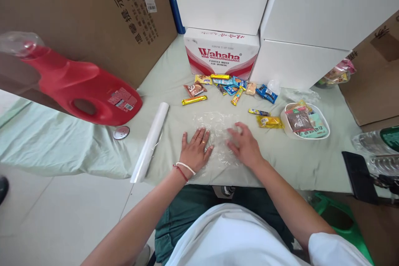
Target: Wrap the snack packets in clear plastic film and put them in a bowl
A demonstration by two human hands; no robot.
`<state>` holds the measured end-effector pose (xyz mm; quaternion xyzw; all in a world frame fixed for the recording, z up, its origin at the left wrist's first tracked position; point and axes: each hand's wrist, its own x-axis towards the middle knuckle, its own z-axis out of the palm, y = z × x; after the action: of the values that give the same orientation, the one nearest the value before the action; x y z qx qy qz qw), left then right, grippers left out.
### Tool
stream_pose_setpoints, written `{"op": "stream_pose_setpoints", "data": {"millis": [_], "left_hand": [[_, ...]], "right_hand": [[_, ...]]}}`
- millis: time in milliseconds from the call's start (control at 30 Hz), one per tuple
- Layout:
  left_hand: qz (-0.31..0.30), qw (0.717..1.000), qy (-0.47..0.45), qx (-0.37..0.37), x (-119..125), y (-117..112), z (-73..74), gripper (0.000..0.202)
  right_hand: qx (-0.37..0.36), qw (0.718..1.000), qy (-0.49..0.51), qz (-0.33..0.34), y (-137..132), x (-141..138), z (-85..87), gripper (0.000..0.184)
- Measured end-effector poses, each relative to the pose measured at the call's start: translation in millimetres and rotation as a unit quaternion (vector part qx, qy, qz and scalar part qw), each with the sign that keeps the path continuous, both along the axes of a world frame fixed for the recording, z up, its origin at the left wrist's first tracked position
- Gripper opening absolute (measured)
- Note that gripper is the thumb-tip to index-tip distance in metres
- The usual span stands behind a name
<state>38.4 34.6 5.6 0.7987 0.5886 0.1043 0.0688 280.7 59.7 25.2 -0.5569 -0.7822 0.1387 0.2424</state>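
Note:
A sheet of clear plastic film (218, 133), wrinkled, lies on the green cloth in front of me. My left hand (195, 149) rests flat on the film's left part, fingers spread; a ring and two bracelets are on it. Over the film's right side is my right hand (245, 145), its fingers apart and slightly bent; whether they touch the film I cannot tell. To the left lies a roll of clear film (150, 143), set at a slant. Beyond the film, several wrapped snacks (195, 89) are scattered, among them a thin yellow-wrapped bar (194, 100).
A white tub (307, 135) holding snack packets stands right, beside a yellow packet (269, 122). A Wahaha carton (222, 54) and white boxes (305, 8) border the back. At left are a red jug (90, 87), a round lid (121, 133) and a large cardboard box (93, 16).

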Motion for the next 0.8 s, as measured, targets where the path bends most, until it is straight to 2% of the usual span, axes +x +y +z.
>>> {"op": "stream_pose_setpoints", "data": {"millis": [67,100,167,267,333,367,400,467,533,600,700,767,800], "left_hand": [[0.002,1.000,-0.001,-0.002,-1.6,-0.2,0.2,0.060],[0.005,1.000,-0.002,-0.004,-2.8,0.0,0.1,0.060],[0.010,1.000,-0.006,-0.006,-5.2,0.8,-0.3,0.060],[0.012,1.000,-0.012,-0.003,-6.9,1.5,-0.9,0.061],[0.011,1.000,-0.013,-0.001,-6.8,1.7,-0.8,0.061],[0.010,1.000,-0.012,-0.001,-6.8,1.8,-0.8,0.062],[0.008,1.000,-0.011,-0.001,-7.2,2.0,-0.8,0.063],[0.001,1.000,-0.005,-0.002,-9.7,2.3,-1.3,0.065],[-0.008,1.000,0.000,-0.004,-15.4,2.6,-2.9,0.067],[-0.022,1.000,0.002,0.001,-23.2,2.3,-5.1,0.067],[-0.045,0.999,0.003,0.021,-33.7,0.9,-8.3,0.068],[-0.053,0.998,0.005,0.033,-37.2,0.2,-9.4,0.068],[-0.055,0.998,0.006,0.036,-38.0,0.1,-9.6,0.068]], "right_hand": [[-0.024,0.995,-0.061,0.077,2.4,4.3,1.5,0.034],[-0.030,0.993,-0.084,0.082,4.2,12.1,1.3,0.032],[-0.035,0.993,-0.107,0.043,6.7,36.8,1.1,0.031],[-0.029,0.991,-0.109,-0.076,3.5,73.9,5.6,0.029],[-0.015,0.988,-0.087,-0.129,-3.5,79.4,10.2,0.031],[-0.007,0.990,-0.071,-0.123,-7.8,74.5,11.7,0.033],[-0.001,0.995,-0.054,-0.088,-12.1,65.7,12.2,0.034],[-0.006,0.998,-0.037,0.045,-19.7,43.0,10.0,0.038],[-0.040,0.981,-0.045,0.186,-26.4,26.7,5.8,0.042],[-0.082,0.962,-0.054,0.253,-33.5,27.9,5.3,0.042],[-0.125,0.963,-0.012,0.238,-42.0,64.6,25.0,0.035],[-0.121,0.976,0.039,0.177,-37.2,105.4,53.6,0.031],[-0.103,0.986,0.054,0.123,-28.7,128.9,70.4,0.031]]}}
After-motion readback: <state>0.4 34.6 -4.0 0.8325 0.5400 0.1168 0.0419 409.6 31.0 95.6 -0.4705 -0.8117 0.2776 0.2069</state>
